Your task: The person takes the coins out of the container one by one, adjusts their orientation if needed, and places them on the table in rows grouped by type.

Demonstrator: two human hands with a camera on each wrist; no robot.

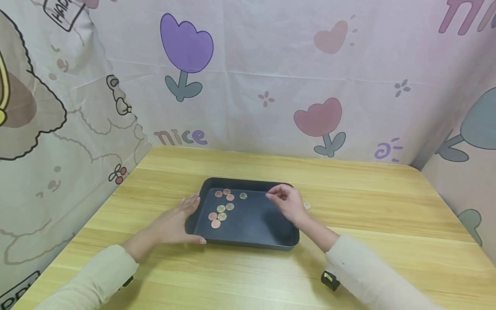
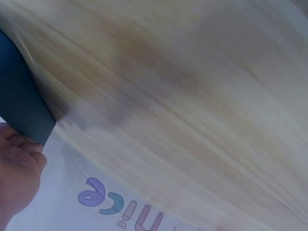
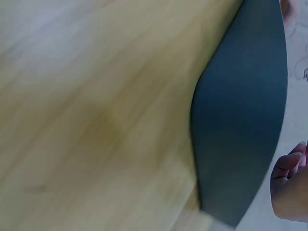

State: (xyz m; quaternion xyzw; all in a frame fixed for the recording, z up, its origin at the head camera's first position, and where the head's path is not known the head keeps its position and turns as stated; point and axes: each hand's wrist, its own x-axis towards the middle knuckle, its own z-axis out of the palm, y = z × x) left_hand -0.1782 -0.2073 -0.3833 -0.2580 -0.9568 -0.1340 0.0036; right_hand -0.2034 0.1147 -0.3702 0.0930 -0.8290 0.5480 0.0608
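Note:
A dark grey rectangular tray (image 1: 248, 242) lies on the table, with several copper-coloured coins (image 1: 215, 224) and several brass-coloured coins (image 1: 243, 196) flat in its left half. My left hand (image 1: 174, 224) rests at the tray's left side, its fingers extended to the rim and the thumb along the near-left corner. Over the tray's right half is my right hand (image 1: 288, 204), thumb and forefinger brought together; I cannot tell whether something small sits between them. One pale coin (image 1: 307, 206) lies on the table just right of this hand, outside the tray.
The light wood table (image 1: 368, 193) runs back to a patterned cloth (image 1: 240, 64) hung behind it, with more cloth along the left and right sides. A small black device (image 1: 330, 280) shows at my right sleeve.

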